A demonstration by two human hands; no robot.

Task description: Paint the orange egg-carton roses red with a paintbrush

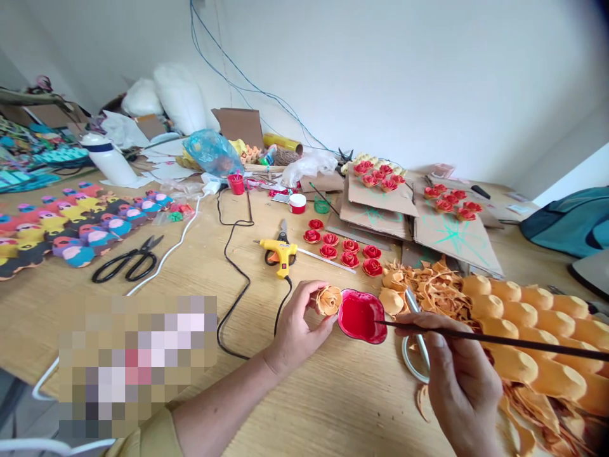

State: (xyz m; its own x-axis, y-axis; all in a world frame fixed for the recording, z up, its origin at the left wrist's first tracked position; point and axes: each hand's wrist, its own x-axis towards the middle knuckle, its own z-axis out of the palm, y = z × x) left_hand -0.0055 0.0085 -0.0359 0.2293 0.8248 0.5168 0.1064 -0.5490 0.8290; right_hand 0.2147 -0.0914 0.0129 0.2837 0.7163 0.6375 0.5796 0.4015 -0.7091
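Between the thumb and fingers of my left hand [301, 320] is an unpainted orange paper rose [328, 300]. My right hand [459, 374] grips a long dark paintbrush [495, 334], its tip reaching into a small bowl of red paint [360, 317]. The bowl sits on the table just right of the rose. Behind it stand several red-painted roses [350, 252] in loose rows. White-handled scissors [415, 346] lie partly hidden behind my right hand, beside orange cup pieces [392, 301].
A yellow glue gun [280, 254] with a black cord lies beyond my left hand. Black scissors [128, 259] and painted egg trays [71, 225] are at left. Cardboard sheets [380, 203] bear more red roses. An orange egg tray [537, 324] and scraps [442, 285] fill the right side.
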